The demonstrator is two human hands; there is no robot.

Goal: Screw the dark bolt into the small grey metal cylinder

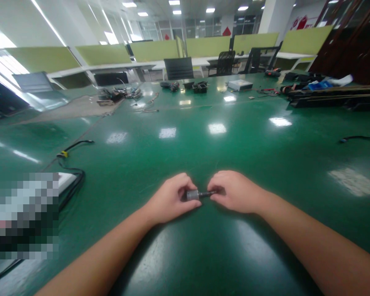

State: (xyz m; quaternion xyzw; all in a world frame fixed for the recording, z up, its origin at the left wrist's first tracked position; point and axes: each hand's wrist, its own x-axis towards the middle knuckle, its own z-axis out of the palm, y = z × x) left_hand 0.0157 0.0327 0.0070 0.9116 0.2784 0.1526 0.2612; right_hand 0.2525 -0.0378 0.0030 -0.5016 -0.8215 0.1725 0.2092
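Note:
Between my two hands lies a short grey cylinder point(193, 195) with a thin dark shaft point(205, 194) sticking out to the right. I cannot make out its exact kind. My left hand point(172, 197) is closed around the cylinder, thumb below and fingers above. The tip of the shaft is pinched between the thumb and fingers of my right hand point(234, 191), which hide its end. Both hands are close to the green tabletop point(188, 152).
A black cable point(77, 144) with a yellow tag runs along the left, near a blurred-out white item. Another cable point(360, 138) lies at right. Far back are a power drill point(170, 86), a white box point(239, 85), wire bundles point(119, 94) and long dark bars point(333, 98).

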